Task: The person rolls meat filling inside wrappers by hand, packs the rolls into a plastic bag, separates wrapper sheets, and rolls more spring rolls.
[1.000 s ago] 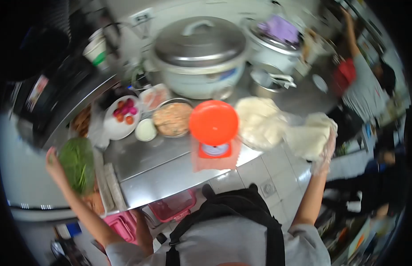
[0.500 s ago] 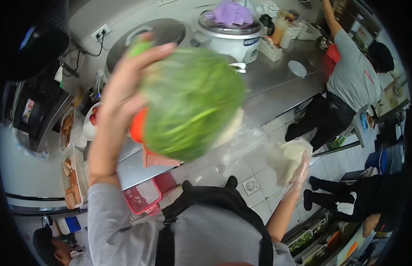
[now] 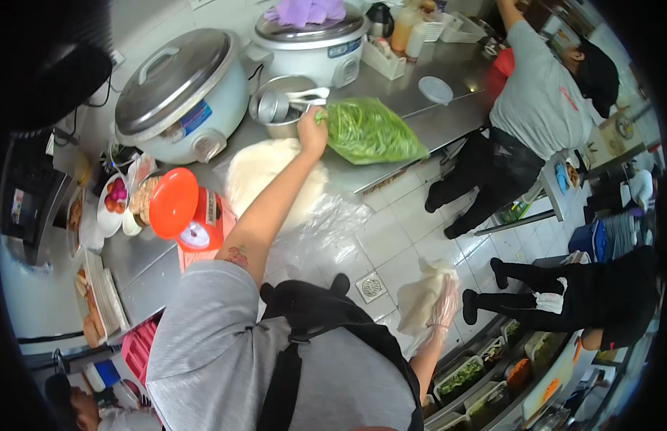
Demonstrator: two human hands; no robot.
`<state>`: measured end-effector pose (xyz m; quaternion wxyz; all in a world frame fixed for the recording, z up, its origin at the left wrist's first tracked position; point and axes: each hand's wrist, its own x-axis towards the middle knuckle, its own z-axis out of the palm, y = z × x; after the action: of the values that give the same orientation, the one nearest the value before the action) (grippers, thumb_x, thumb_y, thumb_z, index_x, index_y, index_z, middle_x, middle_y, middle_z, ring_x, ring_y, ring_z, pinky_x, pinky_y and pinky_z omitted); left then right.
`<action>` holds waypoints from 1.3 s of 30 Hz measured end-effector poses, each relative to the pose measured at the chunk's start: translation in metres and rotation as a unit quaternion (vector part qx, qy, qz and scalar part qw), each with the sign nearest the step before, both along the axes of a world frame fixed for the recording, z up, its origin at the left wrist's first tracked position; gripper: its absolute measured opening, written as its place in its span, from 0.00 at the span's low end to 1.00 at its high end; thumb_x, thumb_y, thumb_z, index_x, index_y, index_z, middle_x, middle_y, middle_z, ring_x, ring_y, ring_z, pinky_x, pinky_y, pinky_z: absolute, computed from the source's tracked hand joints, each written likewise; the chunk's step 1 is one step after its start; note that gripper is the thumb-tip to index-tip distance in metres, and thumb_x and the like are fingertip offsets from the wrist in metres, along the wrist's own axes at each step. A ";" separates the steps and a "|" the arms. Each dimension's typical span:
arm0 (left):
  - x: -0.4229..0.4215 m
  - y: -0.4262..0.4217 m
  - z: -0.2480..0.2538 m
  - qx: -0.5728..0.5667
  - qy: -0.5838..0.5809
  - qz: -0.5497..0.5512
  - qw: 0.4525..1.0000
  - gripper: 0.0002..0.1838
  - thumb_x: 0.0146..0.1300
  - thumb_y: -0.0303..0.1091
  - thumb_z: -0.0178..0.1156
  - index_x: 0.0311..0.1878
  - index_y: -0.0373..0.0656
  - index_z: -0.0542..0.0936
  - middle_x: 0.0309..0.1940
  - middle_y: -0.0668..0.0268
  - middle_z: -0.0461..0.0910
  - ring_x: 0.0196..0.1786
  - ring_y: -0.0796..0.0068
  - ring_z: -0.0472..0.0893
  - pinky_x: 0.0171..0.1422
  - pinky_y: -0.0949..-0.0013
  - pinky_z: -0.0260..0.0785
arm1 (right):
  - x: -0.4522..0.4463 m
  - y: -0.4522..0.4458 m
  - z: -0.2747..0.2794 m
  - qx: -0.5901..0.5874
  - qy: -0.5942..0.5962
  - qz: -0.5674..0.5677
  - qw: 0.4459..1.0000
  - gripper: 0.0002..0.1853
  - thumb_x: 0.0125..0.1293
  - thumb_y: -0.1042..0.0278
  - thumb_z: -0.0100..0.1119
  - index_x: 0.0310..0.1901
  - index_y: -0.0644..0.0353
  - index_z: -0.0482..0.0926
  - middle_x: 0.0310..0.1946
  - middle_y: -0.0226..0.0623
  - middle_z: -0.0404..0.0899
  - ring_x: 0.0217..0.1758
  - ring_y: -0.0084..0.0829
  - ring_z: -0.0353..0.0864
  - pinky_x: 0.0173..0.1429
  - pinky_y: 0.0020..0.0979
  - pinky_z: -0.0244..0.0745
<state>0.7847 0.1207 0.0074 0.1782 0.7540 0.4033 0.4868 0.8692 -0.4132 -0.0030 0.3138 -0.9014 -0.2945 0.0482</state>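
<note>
Left hand point(image 3: 313, 135) grips clear bag point(image 3: 376, 132), apparently leafy greens point(image 3: 356, 126) inside.

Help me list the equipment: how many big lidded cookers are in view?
2. One cooker stands beyond the orange scale; the other cooker stands to its right, a purple cloth on its lid. The dark picture edges could hide more.

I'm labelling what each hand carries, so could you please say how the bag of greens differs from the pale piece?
Colour: the bag of greens is bright green; the pale piece is off-white.
Size: the bag of greens looks larger here than the pale piece.
Hold: the bare left hand grips the bag of greens; the plastic-gloved right hand holds the pale piece.
Both are held one-handed.
</note>
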 end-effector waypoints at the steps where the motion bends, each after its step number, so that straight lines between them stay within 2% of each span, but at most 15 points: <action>1: -0.011 -0.002 0.010 -0.007 0.036 -0.019 0.999 0.13 0.57 0.21 0.62 0.46 0.42 0.78 0.40 0.49 0.82 0.46 0.41 0.80 0.52 0.51 0.73 | -0.019 0.045 0.065 0.216 0.338 -0.150 0.904 0.21 0.77 0.57 0.46 0.57 0.66 0.79 0.51 0.42 0.82 0.53 0.38 0.79 0.60 0.37 0.72; 3: -0.036 -0.033 0.068 -0.099 0.182 -0.045 0.977 0.25 0.60 0.32 0.68 0.60 0.44 0.74 0.55 0.41 0.72 0.61 0.43 0.73 0.64 0.52 0.68 | -0.033 0.094 0.119 0.213 0.451 -0.145 0.855 0.21 0.77 0.58 0.46 0.57 0.66 0.79 0.51 0.41 0.81 0.54 0.34 0.78 0.60 0.36 0.72; 5: -0.069 -0.071 0.106 -0.008 0.160 -0.070 0.985 0.36 0.58 0.43 0.72 0.68 0.43 0.70 0.62 0.43 0.68 0.66 0.45 0.69 0.70 0.51 0.64 | -0.036 0.123 0.127 0.209 0.483 -0.080 0.847 0.19 0.77 0.60 0.48 0.58 0.66 0.79 0.51 0.42 0.81 0.54 0.32 0.78 0.60 0.35 0.72; 9: -0.170 -0.179 0.175 -0.191 -0.077 -0.484 0.850 0.42 0.55 0.42 0.76 0.71 0.43 0.69 0.71 0.54 0.68 0.75 0.57 0.64 0.79 0.57 0.53 | -0.066 0.182 0.145 0.272 0.417 0.260 0.827 0.18 0.75 0.69 0.52 0.62 0.64 0.75 0.56 0.43 0.79 0.59 0.29 0.77 0.63 0.31 0.72; 10: -0.191 -0.200 0.186 -0.188 -0.044 -0.413 0.890 0.38 0.54 0.41 0.76 0.67 0.42 0.72 0.66 0.55 0.72 0.71 0.60 0.68 0.76 0.58 0.57 | -0.083 0.203 0.180 0.346 0.597 0.264 0.674 0.19 0.74 0.71 0.52 0.64 0.65 0.73 0.58 0.42 0.78 0.60 0.29 0.77 0.65 0.30 0.72; 15: -0.244 -0.219 0.154 -0.377 -0.080 -0.150 0.910 0.21 0.54 0.45 0.77 0.43 0.39 0.84 0.33 0.63 0.86 0.44 0.72 0.83 0.57 0.57 0.69 | -0.098 0.294 0.204 0.215 0.231 0.422 0.850 0.24 0.71 0.62 0.59 0.63 0.68 0.74 0.58 0.41 0.77 0.59 0.28 0.75 0.65 0.31 0.70; 18: -0.252 -0.193 0.148 -0.274 -0.151 -0.071 0.947 0.21 0.57 0.52 0.72 0.33 0.40 0.86 0.25 0.63 0.84 0.40 0.68 0.85 0.44 0.57 0.70 | -0.111 0.360 0.183 0.218 0.263 0.398 0.851 0.20 0.69 0.66 0.62 0.58 0.68 0.77 0.50 0.36 0.81 0.51 0.22 0.75 0.58 0.27 0.72; 21: -0.260 -0.149 0.126 -0.196 0.051 0.050 0.978 0.19 0.64 0.49 0.66 0.35 0.39 0.85 0.28 0.59 0.84 0.33 0.63 0.83 0.42 0.61 0.73 | -0.112 0.404 0.139 0.102 0.292 0.407 0.859 0.23 0.64 0.65 0.66 0.58 0.67 0.77 0.51 0.42 0.82 0.53 0.29 0.79 0.60 0.30 0.73; 23: -0.261 -0.101 0.055 -0.168 0.126 0.030 0.977 0.20 0.66 0.50 0.63 0.34 0.40 0.85 0.28 0.56 0.84 0.35 0.59 0.83 0.43 0.59 0.73 | -0.081 0.420 0.046 0.051 0.065 0.401 0.913 0.25 0.61 0.65 0.69 0.59 0.66 0.77 0.53 0.46 0.82 0.53 0.36 0.81 0.61 0.34 0.74; 25: -0.258 -0.085 0.042 -0.156 0.154 0.022 0.975 0.20 0.67 0.49 0.62 0.36 0.39 0.85 0.30 0.54 0.84 0.37 0.56 0.84 0.45 0.57 0.73 | -0.089 0.401 0.047 0.001 -0.080 0.377 0.923 0.31 0.56 0.63 0.73 0.60 0.67 0.76 0.56 0.54 0.80 0.54 0.46 0.83 0.64 0.41 0.75; 28: -0.249 -0.071 0.054 -0.152 0.093 0.005 0.984 0.18 0.67 0.47 0.61 0.40 0.37 0.84 0.32 0.53 0.85 0.38 0.57 0.85 0.46 0.58 0.73 | -0.112 0.368 0.043 0.104 -0.018 0.342 0.934 0.31 0.60 0.60 0.71 0.61 0.67 0.75 0.56 0.51 0.80 0.55 0.44 0.82 0.64 0.41 0.75; 29: -0.245 -0.062 0.050 -0.141 0.043 -0.016 0.989 0.19 0.67 0.46 0.62 0.41 0.37 0.83 0.30 0.55 0.85 0.37 0.61 0.84 0.44 0.60 0.73 | -0.120 0.361 0.041 0.148 0.160 0.319 0.922 0.31 0.62 0.59 0.70 0.63 0.66 0.74 0.57 0.50 0.80 0.56 0.44 0.82 0.65 0.42 0.75; 31: -0.242 -0.058 0.051 -0.203 -0.046 -0.092 0.974 0.16 0.67 0.43 0.63 0.42 0.37 0.82 0.29 0.60 0.85 0.36 0.69 0.83 0.41 0.66 0.72 | -0.141 0.345 0.038 0.221 0.493 0.239 0.807 0.31 0.65 0.57 0.67 0.65 0.65 0.72 0.58 0.48 0.79 0.58 0.44 0.80 0.65 0.42 0.75; 34: -0.236 -0.058 0.072 -0.364 -0.135 -0.239 0.890 0.10 0.64 0.34 0.68 0.41 0.39 0.80 0.29 0.69 0.83 0.35 0.83 0.80 0.38 0.75 0.69 | -0.165 0.339 0.061 0.285 0.661 0.177 0.671 0.28 0.73 0.58 0.59 0.70 0.61 0.67 0.59 0.45 0.76 0.62 0.41 0.77 0.67 0.40 0.74; 39: -0.229 -0.100 0.080 -0.482 -0.182 -0.323 0.794 0.15 0.57 0.22 0.72 0.47 0.40 0.80 0.42 0.66 0.84 0.42 0.82 0.82 0.44 0.77 0.73 | -0.192 0.334 0.100 0.277 0.580 0.204 0.738 0.19 0.73 0.60 0.61 0.61 0.57 0.75 0.52 0.30 0.79 0.50 0.20 0.78 0.49 0.28 0.75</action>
<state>0.5552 0.0206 0.0872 0.7357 0.5543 0.2784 0.2721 0.6772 -0.0789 0.0965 0.6421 -0.4908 -0.2324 0.5411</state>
